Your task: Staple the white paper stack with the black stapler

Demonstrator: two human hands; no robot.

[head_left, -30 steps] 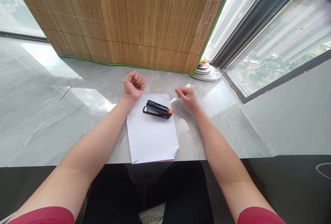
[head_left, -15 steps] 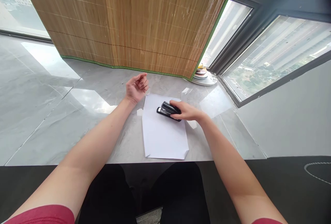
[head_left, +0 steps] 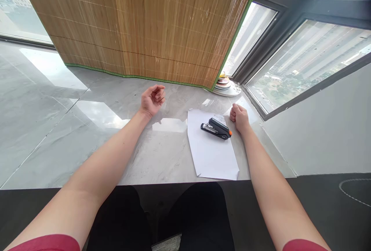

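head view | i see stapler (head_left: 216,128) lying on paper (head_left: 211,150), right of centre | right hand (head_left: 239,117) fisted, empty, just beside it | left hand (head_left: 152,99) loosely curled, empty, well apart | risk: paper overhangs desk (head_left: 87,135) edge; a nudge could slide both off

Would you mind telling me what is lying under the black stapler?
The stapler lies on a white sheet of paper, which rests flat on the grey counter. Some small print shows at the sheet's far edge. Whatever is beneath the paper is covered.

Bamboo blind (head_left: 150,27) — stacked plates (head_left: 227,85) beside windows (head_left: 304,58)
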